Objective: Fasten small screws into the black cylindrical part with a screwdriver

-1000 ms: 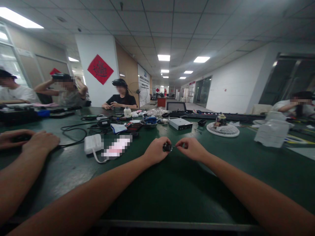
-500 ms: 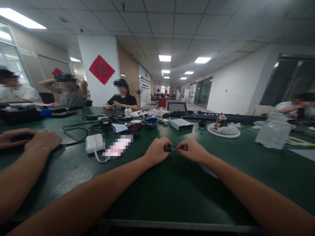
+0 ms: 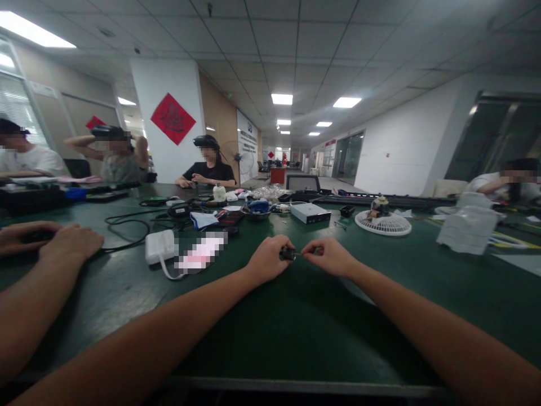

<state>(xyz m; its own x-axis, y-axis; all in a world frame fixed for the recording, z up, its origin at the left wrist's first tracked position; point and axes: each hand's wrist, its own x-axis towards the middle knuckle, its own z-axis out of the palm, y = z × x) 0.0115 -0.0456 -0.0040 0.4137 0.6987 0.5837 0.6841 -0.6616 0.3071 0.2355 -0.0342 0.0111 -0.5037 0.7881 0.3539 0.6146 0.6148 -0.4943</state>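
Observation:
Just above the green table [image 3: 270,338], my left hand [image 3: 269,259] grips a small dark cylindrical part [image 3: 288,254] between thumb and fingers. A thin metal piece [image 3: 298,254] shows at the right end of the cylinder. My right hand [image 3: 327,256] faces it from the right, its thumb and forefinger pinched at the outer end of the thin piece. The fingertips are too small to show fully how they hold it.
A grey box [image 3: 310,213] and a white fan grille [image 3: 382,223] lie beyond my hands. To the left are a white adapter [image 3: 159,247], black cables [image 3: 127,219] and another person's hands [image 3: 70,242]. Clear plastic packaging [image 3: 468,228] stands right.
The view has shifted slightly. Both hands stay in nearly the same place, and the dark cylinder is turned a little, its right end now facing more toward the camera.

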